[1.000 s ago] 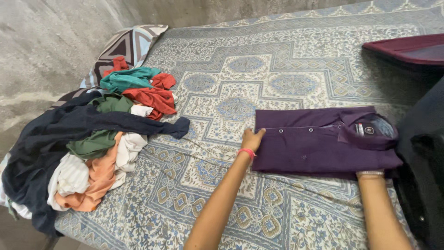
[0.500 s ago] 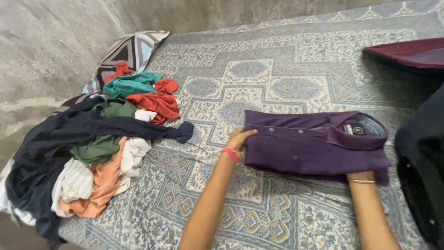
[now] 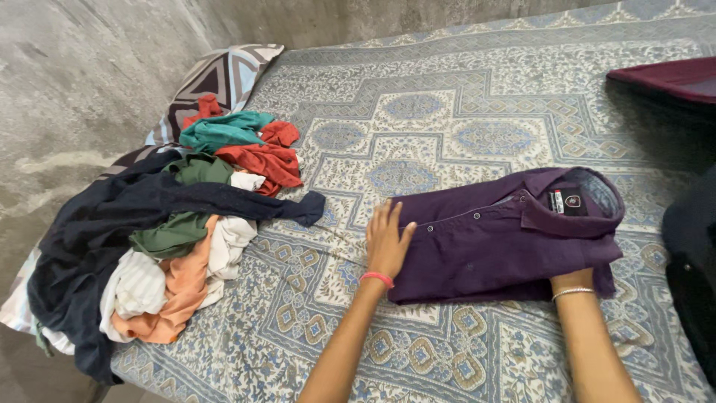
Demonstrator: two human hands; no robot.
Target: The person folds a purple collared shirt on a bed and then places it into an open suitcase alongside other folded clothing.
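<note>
While I look down from the head camera, I see a folded purple shirt [image 3: 492,239] lying on the bed [image 3: 447,112], which has a blue and cream patterned sheet. My left hand [image 3: 388,242] lies flat at the shirt's left end, fingers [image 3: 382,220] spread open and straight, touching the cloth but not gripping it. A pink band sits on that wrist. My right hand [image 3: 573,280] is tucked under the shirt's near edge by the collar end. I see only its wrist with a thin bangle, so I cannot tell how its fingers are bent. The shirt's collar [image 3: 582,201] points to the right, and a row of small buttons runs along the top.

To the left lies a messy pile of clothes [image 3: 149,239] in dark blue, green, orange, white, red and teal. It is well apart from the shirt. A striped pillow [image 3: 224,75] lies behind the pile, next to the grey wall. A dark red cloth [image 3: 664,78] lies at the far right of the bed.
</note>
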